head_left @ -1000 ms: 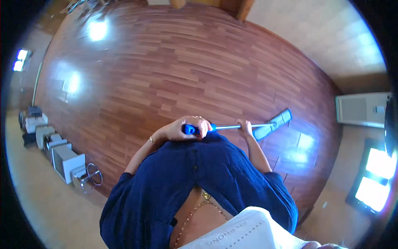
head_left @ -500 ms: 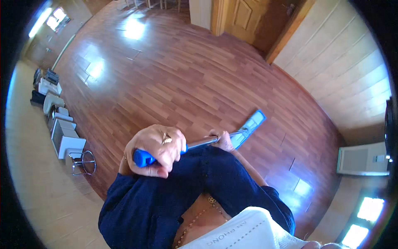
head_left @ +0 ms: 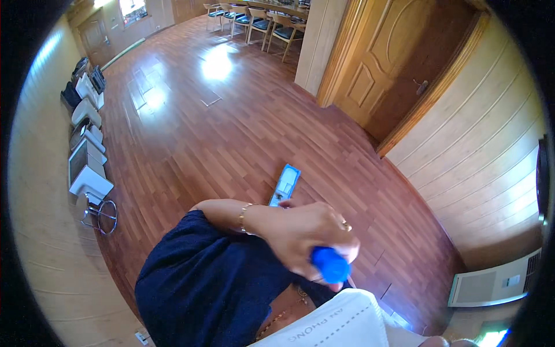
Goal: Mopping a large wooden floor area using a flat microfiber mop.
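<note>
My left hand [head_left: 315, 237], wearing a ring and a bracelet, is wrapped round the blue end grip [head_left: 331, 265] of a flat mop's handle, which points up close to me. Just beyond it a bit of my right hand [head_left: 286, 203] shows, fingers curled at the lower pole; the rest is hidden behind my left hand and wrist. The mop's pole is hidden too. Its flat head with a light blue pad [head_left: 285, 184] lies on the wood-look floor [head_left: 231, 144], ahead of my hands.
A line of white furniture and equipment [head_left: 92, 168] and a chrome-ringed stool [head_left: 101, 217] stand along the left wall. Wooden chairs [head_left: 283, 32] are at a far table. A wooden door [head_left: 393, 63] stands at the right, and a white floor-standing unit [head_left: 491, 280] at lower right.
My left hand has swung right with the blue grip, crossing in front of my right hand. The mop head has moved left and turned more upright in view. The view has shifted too.
</note>
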Action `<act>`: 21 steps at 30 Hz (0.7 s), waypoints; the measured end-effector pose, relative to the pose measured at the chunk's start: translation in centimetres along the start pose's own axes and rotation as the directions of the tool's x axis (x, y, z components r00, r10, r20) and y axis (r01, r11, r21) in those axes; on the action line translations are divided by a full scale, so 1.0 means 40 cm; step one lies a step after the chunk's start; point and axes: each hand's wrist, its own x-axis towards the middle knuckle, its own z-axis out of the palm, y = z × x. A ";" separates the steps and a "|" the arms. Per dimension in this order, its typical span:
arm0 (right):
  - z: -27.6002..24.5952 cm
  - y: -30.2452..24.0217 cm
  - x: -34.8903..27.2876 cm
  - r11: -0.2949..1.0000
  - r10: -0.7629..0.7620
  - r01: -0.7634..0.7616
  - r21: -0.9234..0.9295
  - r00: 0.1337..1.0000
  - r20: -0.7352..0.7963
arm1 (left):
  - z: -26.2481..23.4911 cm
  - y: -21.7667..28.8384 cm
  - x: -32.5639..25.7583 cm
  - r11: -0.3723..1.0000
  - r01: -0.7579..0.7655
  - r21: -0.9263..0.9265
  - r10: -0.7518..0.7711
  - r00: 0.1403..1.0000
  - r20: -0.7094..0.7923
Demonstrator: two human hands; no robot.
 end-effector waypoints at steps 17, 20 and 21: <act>0.009 -0.668 0.099 0.562 -0.638 0.247 -0.789 0.737 -0.224 | 0.320 -0.514 -0.097 0.908 0.390 0.152 -0.399 0.916 0.039; -0.025 -0.653 0.080 0.471 -0.721 0.323 -0.821 0.677 -0.148 | 0.328 -0.560 -0.137 0.884 0.467 0.015 -0.466 0.879 0.103; -0.048 -0.641 0.064 0.484 -0.725 0.374 -0.791 0.677 -0.124 | 0.351 -0.588 -0.147 0.894 0.448 0.013 -0.447 0.890 0.088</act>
